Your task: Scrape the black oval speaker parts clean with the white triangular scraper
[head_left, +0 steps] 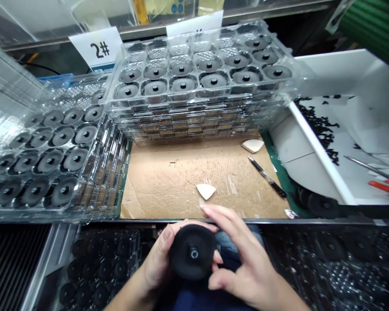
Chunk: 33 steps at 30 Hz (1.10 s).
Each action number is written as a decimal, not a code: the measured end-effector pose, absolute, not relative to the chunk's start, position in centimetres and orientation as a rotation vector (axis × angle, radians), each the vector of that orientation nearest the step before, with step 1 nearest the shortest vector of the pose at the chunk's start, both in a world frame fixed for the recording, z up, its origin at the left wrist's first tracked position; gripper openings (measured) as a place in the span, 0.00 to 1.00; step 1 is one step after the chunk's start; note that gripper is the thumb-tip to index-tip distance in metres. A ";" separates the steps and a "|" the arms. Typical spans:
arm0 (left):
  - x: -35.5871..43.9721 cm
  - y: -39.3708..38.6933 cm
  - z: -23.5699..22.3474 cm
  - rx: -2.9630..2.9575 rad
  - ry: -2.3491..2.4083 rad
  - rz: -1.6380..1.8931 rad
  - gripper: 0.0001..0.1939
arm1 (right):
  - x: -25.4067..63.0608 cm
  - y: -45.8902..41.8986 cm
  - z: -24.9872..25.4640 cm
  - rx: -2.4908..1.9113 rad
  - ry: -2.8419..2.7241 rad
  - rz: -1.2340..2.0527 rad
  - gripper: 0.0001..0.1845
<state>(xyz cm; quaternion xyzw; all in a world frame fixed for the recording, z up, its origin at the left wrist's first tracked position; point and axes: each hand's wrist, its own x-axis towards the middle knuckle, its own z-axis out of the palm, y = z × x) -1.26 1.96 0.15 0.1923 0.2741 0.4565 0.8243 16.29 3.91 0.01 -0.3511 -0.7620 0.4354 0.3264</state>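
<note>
Because it looks light and stiff, the black disc (192, 252) is best held at edge.
Left hand (157, 263) cups it; right hand (243, 263) curves closed around it.

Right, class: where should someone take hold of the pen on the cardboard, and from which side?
Pinch the black pen mid-barrel from above, coming from the left: it lies flat and diagonal on the cardboard sheet, and the white bin's wall stands to its right.
</note>
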 end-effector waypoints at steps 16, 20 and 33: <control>-0.9 0.9 0.2 0.348 0.799 0.865 0.37 | 15.0 2.4 0.4 -0.863 -1.981 0.978 0.37; -0.9 1.2 1.0 0.308 0.829 0.771 0.35 | 14.6 1.8 0.5 -0.956 -1.945 0.935 0.36; -0.9 1.9 1.6 0.254 0.844 0.680 0.36 | 13.7 1.4 0.5 -1.043 -1.870 0.909 0.32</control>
